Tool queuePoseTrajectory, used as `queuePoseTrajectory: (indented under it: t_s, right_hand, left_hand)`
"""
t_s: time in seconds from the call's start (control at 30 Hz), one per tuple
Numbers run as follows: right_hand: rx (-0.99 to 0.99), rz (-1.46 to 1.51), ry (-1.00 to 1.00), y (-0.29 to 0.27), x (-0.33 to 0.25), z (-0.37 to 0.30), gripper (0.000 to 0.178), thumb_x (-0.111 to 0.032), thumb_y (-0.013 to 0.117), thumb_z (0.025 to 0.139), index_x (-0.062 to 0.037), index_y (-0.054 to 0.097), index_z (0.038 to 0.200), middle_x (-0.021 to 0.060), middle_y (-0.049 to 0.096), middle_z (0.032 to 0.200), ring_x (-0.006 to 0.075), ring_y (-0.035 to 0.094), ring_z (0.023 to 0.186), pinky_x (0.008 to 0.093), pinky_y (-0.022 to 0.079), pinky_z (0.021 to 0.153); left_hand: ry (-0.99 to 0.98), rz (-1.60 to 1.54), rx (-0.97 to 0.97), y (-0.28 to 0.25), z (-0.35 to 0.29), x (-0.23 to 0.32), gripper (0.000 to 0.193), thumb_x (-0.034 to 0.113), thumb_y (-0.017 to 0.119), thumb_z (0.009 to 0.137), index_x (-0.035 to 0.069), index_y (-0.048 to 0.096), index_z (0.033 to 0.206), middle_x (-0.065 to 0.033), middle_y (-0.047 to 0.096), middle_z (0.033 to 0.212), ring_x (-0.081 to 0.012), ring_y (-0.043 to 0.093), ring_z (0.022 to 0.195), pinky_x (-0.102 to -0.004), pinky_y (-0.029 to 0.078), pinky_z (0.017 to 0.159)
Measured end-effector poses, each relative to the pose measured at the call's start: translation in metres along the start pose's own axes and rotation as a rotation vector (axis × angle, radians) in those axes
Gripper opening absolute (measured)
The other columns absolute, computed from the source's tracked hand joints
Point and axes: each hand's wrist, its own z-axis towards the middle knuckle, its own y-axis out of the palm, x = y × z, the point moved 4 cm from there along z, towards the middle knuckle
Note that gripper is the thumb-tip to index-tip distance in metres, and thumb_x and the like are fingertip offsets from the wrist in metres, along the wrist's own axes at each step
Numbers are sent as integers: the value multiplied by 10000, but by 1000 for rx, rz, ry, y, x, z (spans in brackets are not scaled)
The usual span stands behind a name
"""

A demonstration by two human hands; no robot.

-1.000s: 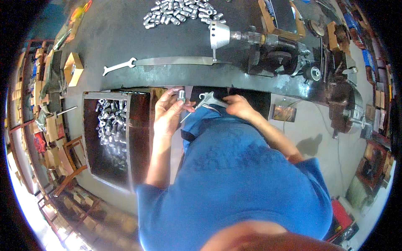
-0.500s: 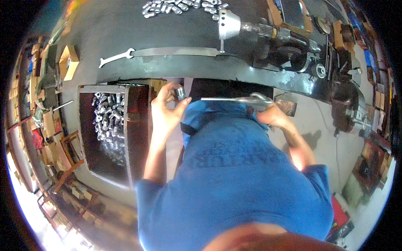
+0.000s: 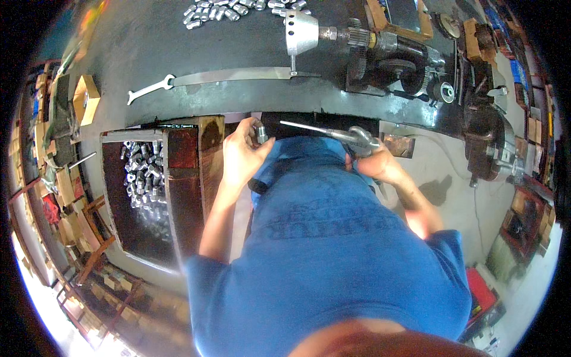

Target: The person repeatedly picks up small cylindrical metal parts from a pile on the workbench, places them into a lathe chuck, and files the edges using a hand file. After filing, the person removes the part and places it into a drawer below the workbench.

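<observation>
Between the thumb and fingers of my left hand point(image 3: 239, 156) stands a small shiny metal fitting point(image 3: 262, 135), roughly cylindrical, in front of the bench edge. My right hand point(image 3: 379, 165) is wrapped round the grip of an air blow gun point(image 3: 358, 140) with a long thin nozzle. That nozzle points left toward the fitting, its tip a short way from it and not touching. Fingers partly cover the fitting and the gun's grip.
Left of me, an open box point(image 3: 171, 196) holds many similar fittings. On the dark bench point(image 3: 238, 95) lie a wrench point(image 3: 150, 89), a long flat metal bar point(image 3: 232, 74) and a pile of fittings point(image 3: 223, 11). A geared machine with a silver cone-shaped head point(image 3: 302, 33) occupies the right side.
The blow gun has tilted, its nozzle tip swinging farther toward the bench. My left hand, still gripping the fitting, has shifted slightly right. The whole view has also shifted a little.
</observation>
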Motion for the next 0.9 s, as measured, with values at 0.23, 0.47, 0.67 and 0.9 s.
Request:
queuePoseTrajectory:
  t_s: [0.23,0.47,0.67,0.9]
  right_hand:
    - [-100,-77,130,3,-1,4,186,-129,586,653,24,547,753,-12,502,608,61,410,574,253,342,503]
    - [-97,-341,-83,9,0,14,178,-125,578,632,34,544,707,20,502,573,76,419,565,267,349,509]
    - [-95,-268,-8,2,3,9,179,-135,586,645,24,554,719,29,522,582,74,428,565,272,357,511]
    - [-109,-338,-149,1,12,7,176,-135,591,650,28,534,687,27,529,583,67,430,566,274,355,499]
  left_hand:
    - [182,327,76,5,3,-3,266,59,647,593,18,547,836,-146,571,655,-276,582,586,-332,466,546]
    - [55,174,-67,6,5,-14,254,29,633,632,-2,552,871,-140,580,661,-221,593,580,-315,473,542]
    - [-313,-1051,-234,9,4,-52,330,108,651,720,-49,502,969,-58,553,666,-121,497,467,-279,473,551]
    - [-429,-1390,-126,31,-9,-53,392,357,574,782,4,530,947,-11,482,619,-92,448,598,-304,449,607]
